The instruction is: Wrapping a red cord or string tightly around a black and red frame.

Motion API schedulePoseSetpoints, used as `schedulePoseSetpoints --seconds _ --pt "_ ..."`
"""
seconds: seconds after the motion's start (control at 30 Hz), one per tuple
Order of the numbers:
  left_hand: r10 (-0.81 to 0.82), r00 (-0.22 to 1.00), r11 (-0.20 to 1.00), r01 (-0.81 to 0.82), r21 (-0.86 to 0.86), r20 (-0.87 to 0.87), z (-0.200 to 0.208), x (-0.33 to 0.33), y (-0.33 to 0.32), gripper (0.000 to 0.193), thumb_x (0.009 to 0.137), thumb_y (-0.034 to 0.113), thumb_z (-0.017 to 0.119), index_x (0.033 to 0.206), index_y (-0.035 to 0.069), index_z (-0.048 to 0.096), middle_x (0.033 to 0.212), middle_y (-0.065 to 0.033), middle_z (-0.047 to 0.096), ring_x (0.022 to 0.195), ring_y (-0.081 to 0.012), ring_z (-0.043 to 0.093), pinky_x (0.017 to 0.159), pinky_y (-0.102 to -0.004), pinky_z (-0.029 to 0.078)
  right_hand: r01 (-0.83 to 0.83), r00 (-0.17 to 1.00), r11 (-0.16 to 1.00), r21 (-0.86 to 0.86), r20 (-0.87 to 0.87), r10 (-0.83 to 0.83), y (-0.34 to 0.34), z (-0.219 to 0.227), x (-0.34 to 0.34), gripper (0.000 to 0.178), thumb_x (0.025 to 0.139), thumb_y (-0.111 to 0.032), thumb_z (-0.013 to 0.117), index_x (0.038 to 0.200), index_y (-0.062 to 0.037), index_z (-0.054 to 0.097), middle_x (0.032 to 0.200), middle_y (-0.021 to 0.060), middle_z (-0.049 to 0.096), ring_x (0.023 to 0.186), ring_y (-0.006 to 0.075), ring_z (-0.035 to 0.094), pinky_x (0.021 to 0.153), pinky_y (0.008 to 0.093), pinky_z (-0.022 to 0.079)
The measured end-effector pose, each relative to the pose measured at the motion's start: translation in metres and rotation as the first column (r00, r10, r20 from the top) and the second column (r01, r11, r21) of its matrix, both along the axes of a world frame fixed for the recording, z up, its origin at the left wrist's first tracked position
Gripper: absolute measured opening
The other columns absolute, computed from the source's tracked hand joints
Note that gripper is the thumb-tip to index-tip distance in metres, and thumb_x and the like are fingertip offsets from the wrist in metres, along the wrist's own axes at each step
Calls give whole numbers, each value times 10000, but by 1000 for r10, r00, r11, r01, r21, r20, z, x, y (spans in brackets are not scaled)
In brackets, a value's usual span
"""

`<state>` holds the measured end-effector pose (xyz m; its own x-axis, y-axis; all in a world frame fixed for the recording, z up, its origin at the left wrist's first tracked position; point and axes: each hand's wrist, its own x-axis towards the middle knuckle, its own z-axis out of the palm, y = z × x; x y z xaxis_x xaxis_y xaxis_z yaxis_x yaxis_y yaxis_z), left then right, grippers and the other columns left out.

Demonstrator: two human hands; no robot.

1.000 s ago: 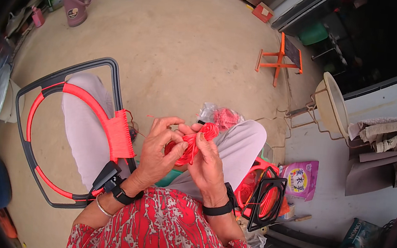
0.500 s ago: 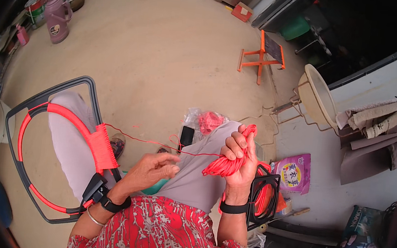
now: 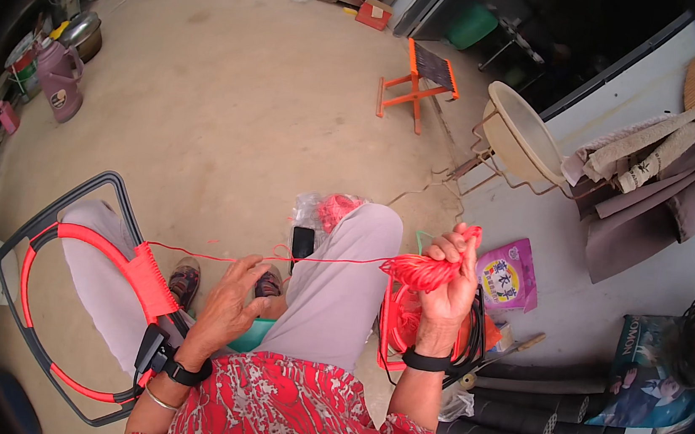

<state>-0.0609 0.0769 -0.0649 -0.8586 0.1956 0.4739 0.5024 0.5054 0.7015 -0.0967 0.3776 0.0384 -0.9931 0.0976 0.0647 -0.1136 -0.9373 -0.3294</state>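
My right hand (image 3: 448,291) is closed around a looped bundle of red cord (image 3: 422,271), held up over my right thigh. From the bundle a single strand (image 3: 334,261) runs left, nearly straight, to a black frame (image 3: 117,193) resting against my left leg. Inside that frame sits a ring, and one stretch of it carries a dense red cord wrapping (image 3: 152,284). My left hand (image 3: 230,300) is open between frame and bundle, its fingertips close by the strand; whether they touch it I cannot tell.
A phone (image 3: 302,243) and a red cord ball in clear plastic (image 3: 337,211) lie by my right knee. Right of my thigh stand another red-corded frame (image 3: 397,324) and a purple package (image 3: 509,275). Ahead are a folding stool (image 3: 418,85) and a basin on a wire stand (image 3: 526,130).
My right hand has moved right with the cord bundle, and the strand now spans farther. The left hand has shifted a little left, toward the frame. The whole view has swung slightly.
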Motion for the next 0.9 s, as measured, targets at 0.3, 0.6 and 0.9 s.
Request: schedulePoseSetpoints --seconds 0.3,0.6,0.9 --pt "-284 701 722 -293 627 655 -12 -2 -7 634 870 265 676 1371 -15 408 1199 -153 598 1034 -183 588 825 -294 479 143 989 990 17 -30 -143 92 13 24 262 999 -200 466 1094 38 521 780 7 442 645 104 413 631 271 390" --pt "-759 623 247 9 969 188 22 -3 -13 568 935 296 583 1372 -8 387 1233 -221 563 1091 -283 592 880 -353 482 216 965 976 33 141 -219 155 -58 48 219 990 -170 475 1036 44 495 726 16 426 642 128 428 608 290 409" --pt "-628 715 237 -198 951 306 21 -2 -20 416 1008 280 429 1156 -104 490 783 -211 663 690 -286 670 674 -361 544 279 894 960 -10 367 -256 225 -130 46 200 956 -140 450 790 -30 428 641 47 425 589 179 457 601 312 446"
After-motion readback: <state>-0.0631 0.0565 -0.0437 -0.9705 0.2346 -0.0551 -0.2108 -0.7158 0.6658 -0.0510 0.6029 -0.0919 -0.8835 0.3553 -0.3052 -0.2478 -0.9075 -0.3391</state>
